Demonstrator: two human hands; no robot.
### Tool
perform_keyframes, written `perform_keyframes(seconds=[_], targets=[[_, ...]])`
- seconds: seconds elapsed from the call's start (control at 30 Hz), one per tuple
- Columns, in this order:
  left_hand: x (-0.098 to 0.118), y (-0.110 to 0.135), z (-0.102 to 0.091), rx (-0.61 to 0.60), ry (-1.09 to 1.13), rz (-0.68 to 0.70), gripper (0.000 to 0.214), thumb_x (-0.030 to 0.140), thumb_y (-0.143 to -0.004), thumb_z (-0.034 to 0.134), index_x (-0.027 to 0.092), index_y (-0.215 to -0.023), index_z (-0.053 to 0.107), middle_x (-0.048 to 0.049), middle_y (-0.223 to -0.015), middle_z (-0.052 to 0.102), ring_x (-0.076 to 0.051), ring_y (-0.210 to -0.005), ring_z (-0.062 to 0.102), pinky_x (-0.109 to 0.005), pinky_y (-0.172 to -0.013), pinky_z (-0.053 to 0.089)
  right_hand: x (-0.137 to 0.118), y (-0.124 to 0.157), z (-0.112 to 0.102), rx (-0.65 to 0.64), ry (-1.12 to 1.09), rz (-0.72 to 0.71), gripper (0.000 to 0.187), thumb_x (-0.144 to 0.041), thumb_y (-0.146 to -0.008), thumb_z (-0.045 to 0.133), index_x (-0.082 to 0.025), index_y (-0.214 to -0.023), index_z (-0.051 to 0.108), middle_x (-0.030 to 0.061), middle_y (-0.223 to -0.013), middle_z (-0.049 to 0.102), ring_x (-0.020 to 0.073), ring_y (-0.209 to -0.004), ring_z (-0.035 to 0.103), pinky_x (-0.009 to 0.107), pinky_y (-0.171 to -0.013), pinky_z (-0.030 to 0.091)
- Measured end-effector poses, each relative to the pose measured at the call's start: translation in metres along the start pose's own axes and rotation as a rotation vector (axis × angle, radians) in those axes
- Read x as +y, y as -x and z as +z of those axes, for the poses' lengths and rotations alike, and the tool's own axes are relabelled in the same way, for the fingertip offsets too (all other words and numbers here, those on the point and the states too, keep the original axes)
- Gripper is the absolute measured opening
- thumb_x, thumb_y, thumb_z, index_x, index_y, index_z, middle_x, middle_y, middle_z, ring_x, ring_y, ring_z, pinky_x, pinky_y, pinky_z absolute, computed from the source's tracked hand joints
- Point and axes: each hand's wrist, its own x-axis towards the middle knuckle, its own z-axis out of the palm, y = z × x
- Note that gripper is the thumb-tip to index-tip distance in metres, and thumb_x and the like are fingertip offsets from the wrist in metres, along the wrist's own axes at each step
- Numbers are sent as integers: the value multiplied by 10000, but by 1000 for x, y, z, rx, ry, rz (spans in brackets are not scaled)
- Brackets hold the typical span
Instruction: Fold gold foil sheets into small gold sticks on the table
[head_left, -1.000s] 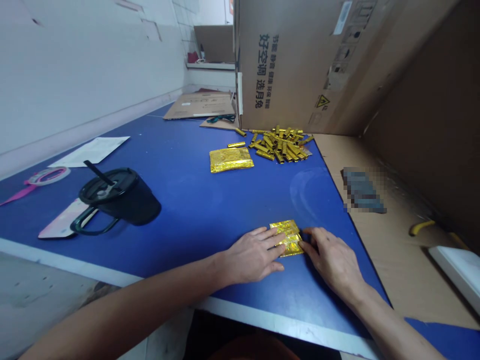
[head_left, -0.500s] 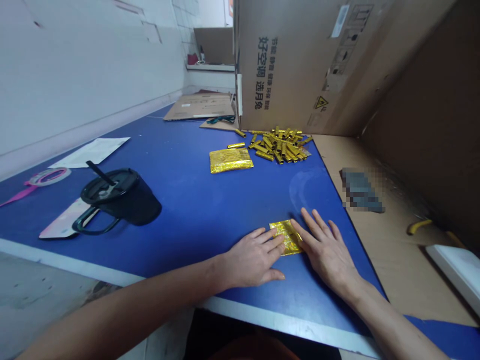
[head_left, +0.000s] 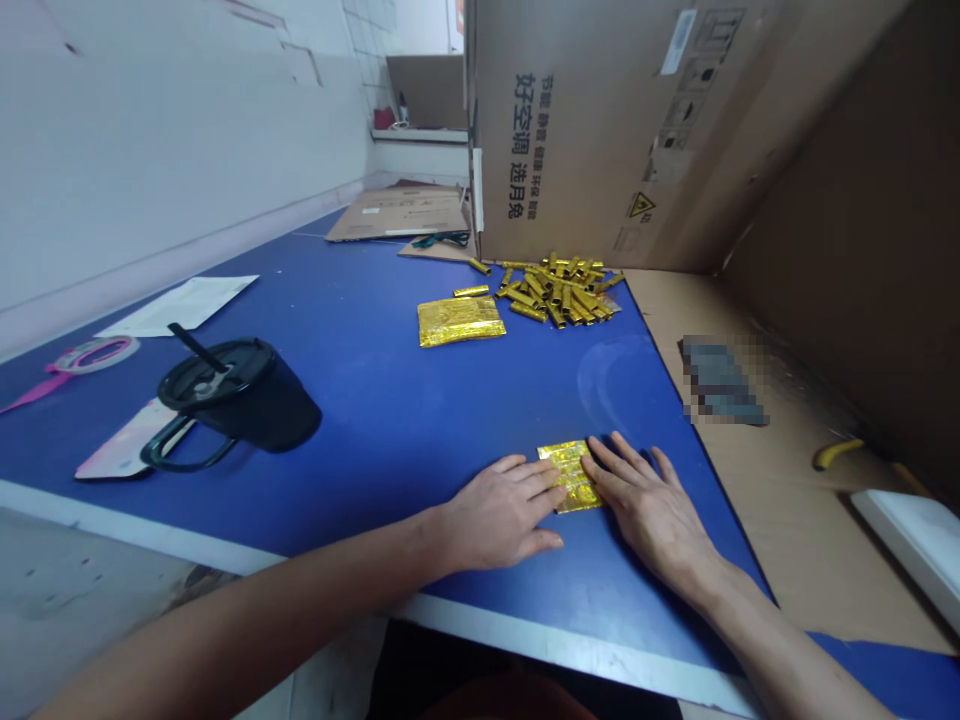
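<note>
A small sheet of shiny gold foil paper (head_left: 571,470) lies flat on the blue tabletop (head_left: 405,430), with faint crease lines across it. My left hand (head_left: 506,512) rests palm down at its left side, fingers stretched over that edge. From the right, my right hand (head_left: 652,500) lies with its fingertips on the foil's right edge, fingers spread. Farther back sits a stack of gold foil sheets (head_left: 461,321). Behind and to the right of the stack is a heap of rolled gold foil tubes (head_left: 562,292).
A dark lidded mug (head_left: 255,395) with a straw stands at the left, near a roll of tape (head_left: 97,354) and a white paper (head_left: 180,306). A large cardboard box (head_left: 600,130) rises at the back. Cardboard (head_left: 739,480) covers the right side, with a white object (head_left: 911,550) on it.
My right hand's fingers have lowered from slightly raised to flat at the foil's right edge, and the hand has shifted a little nearer. The left hand has barely moved.
</note>
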Motion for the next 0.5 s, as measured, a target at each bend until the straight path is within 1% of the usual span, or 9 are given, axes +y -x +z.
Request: perform_keyframes(seconds=[0.13,0.23,0.3,0.4,0.43,0.5], targets=[[-2,-3,1,22,8,23,393,429,-817,380,136,-1051,496,-99,-1114,530,-194,-1084,424,-337,-895,304,-1,-1,-2,-23,-17,-5,404,-101,-793,330,-215,-1153,473,40,-1235,447,239,-1156,360,556,-905,245],[-4,-5,2,29,18,47,336,381,-830,378,137,-1019,510,-91,-1047,564,-189,-1040,455,-334,-873,320,0,-1,-2,-12,-40,-10,417,-89,-781,338,-227,-1151,473,33,-1236,447,234,-1143,380,548,-906,252],[-4,-6,0,15,22,59,348,386,-827,382,152,-1063,487,-94,-1052,551,-196,-1029,456,-340,-858,328,0,-1,-2,0,-56,-13,430,-78,-772,339,-240,-1146,478,29,-1234,448,229,-1139,387,544,-903,260],[-4,-4,-3,-30,14,82,445,444,-807,388,220,-1192,378,-105,-1132,484,-221,-1048,433,-361,-840,333,0,-1,-3,4,-62,-15,439,-68,-764,338,-238,-1141,484,33,-1233,449,230,-1138,388,544,-901,262],[-3,-4,-4,-44,7,90,472,466,-800,386,241,-1213,350,-109,-1152,463,-231,-1056,424,-369,-839,331,0,-1,-3,1,-59,-16,442,-65,-762,334,-235,-1142,483,33,-1235,446,230,-1139,386,544,-901,261],[-3,-3,-5,-62,-7,100,501,508,-782,381,255,-1213,349,-119,-1171,439,-245,-1068,409,-383,-844,321,-1,-1,-3,-8,-51,-16,439,-66,-764,329,-225,-1145,481,33,-1238,441,233,-1142,381,542,-901,262]])
